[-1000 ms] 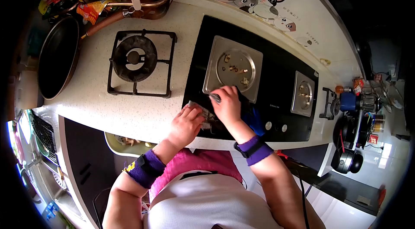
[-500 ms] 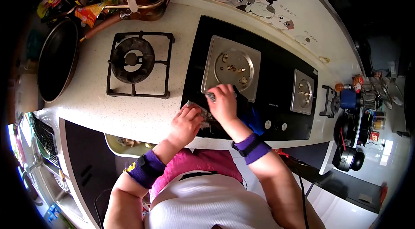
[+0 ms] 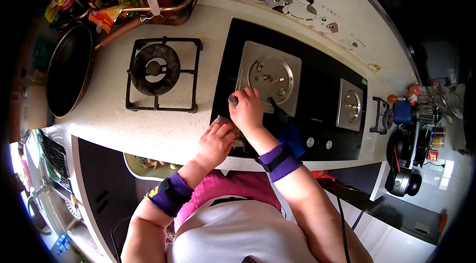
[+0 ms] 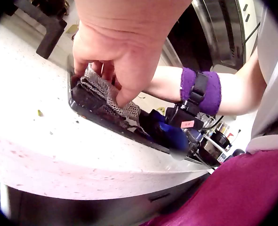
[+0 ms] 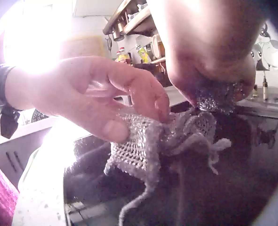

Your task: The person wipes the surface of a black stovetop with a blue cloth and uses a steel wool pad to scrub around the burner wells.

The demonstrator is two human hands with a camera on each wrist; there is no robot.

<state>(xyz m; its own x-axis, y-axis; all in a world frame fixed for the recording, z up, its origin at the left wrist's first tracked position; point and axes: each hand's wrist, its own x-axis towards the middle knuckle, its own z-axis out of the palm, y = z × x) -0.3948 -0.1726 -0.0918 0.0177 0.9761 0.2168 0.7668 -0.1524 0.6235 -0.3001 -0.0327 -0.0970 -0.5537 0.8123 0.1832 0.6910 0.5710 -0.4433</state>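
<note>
Between its thumb and fingers my left hand (image 3: 216, 139) grips a grey knitted mesh cloth (image 5: 139, 143) with loose strings, low over the front left corner of the black glass hob (image 3: 317, 99). My right hand (image 3: 247, 109) holds a scouring pad of steel wool (image 5: 214, 98), which pokes out from its fingers at the left. That hand is by the near left edge of the square steel burner plate (image 3: 243, 72). Small burner parts (image 3: 280, 80) stand within the plate's round recess. A blue item (image 3: 292, 141) lies near my right wrist.
Left of the hob, a cast-iron pan support (image 3: 198, 54) with a burner ring sits on the speckled counter (image 3: 99, 114). Beyond it are a frying pan (image 3: 69, 72) and a tray rack of jars and a jug. A second burner plate (image 3: 342, 114) is at right.
My right hand, with the scouring pad, has moved up and a little left, along the burner plate's near edge. The left hand stays nearly in place with the mesh cloth.
</note>
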